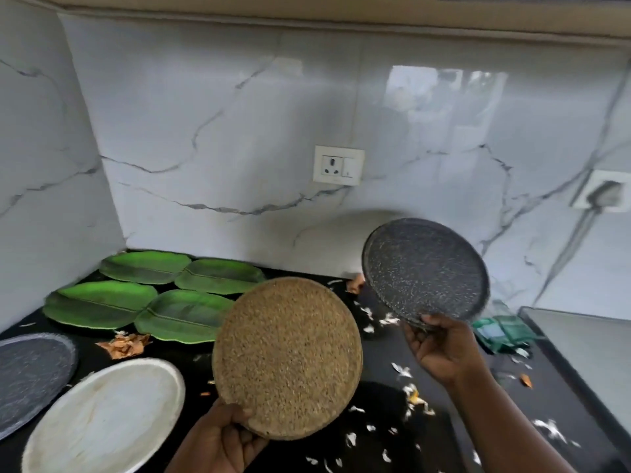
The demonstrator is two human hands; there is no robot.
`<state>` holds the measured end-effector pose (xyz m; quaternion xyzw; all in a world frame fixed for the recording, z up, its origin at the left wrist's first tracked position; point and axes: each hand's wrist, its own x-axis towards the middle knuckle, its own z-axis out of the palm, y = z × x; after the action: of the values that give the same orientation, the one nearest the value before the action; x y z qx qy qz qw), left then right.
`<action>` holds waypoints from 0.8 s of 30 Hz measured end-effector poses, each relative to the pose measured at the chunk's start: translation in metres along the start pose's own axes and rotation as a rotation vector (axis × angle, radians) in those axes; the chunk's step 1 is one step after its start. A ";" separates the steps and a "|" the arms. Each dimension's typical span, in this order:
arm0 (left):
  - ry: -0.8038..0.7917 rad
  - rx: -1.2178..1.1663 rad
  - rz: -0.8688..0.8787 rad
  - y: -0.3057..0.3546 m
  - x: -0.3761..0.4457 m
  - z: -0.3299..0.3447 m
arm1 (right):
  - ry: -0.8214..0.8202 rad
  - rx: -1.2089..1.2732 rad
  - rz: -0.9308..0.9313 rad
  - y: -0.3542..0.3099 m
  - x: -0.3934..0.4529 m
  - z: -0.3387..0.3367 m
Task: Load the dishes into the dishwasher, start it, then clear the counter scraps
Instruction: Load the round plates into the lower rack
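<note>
Hands (225, 438) raised, plates (286, 356) upright

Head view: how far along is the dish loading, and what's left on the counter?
Early on. Nothing visible shows anything loaded; no dishwasher is in view. In hand: the left hand grips a brown plate, the right hand a dark speckled plate. Left: four green leaf plates, a white plate, a grey plate, and the scraps on the counter.
</note>
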<state>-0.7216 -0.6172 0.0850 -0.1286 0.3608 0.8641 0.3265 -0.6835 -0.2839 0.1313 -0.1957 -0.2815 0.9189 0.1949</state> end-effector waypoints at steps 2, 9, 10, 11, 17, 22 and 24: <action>-0.023 -0.017 -0.019 -0.020 0.005 0.013 | 0.046 -0.022 -0.063 -0.024 -0.023 -0.030; -0.167 0.064 -0.201 -0.105 -0.004 0.069 | 0.133 -0.028 -0.247 -0.103 -0.117 -0.129; -0.179 0.100 -0.226 -0.117 -0.007 0.078 | 0.136 -0.019 -0.267 -0.113 -0.130 -0.145; -0.197 0.126 -0.249 -0.132 -0.009 0.087 | 0.153 -0.007 -0.284 -0.123 -0.144 -0.161; -0.281 0.242 -0.314 -0.246 -0.038 0.152 | 0.271 0.098 -0.316 -0.180 -0.233 -0.258; -0.305 0.337 -0.396 -0.375 -0.077 0.213 | 0.469 0.132 -0.352 -0.241 -0.332 -0.363; -0.321 0.390 -0.432 -0.421 -0.090 0.233 | 0.573 0.129 -0.346 -0.261 -0.373 -0.402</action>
<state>-0.3739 -0.2734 0.0634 0.0007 0.4278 0.6988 0.5732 -0.1139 -0.0820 0.0722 -0.3825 -0.1858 0.7958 0.4312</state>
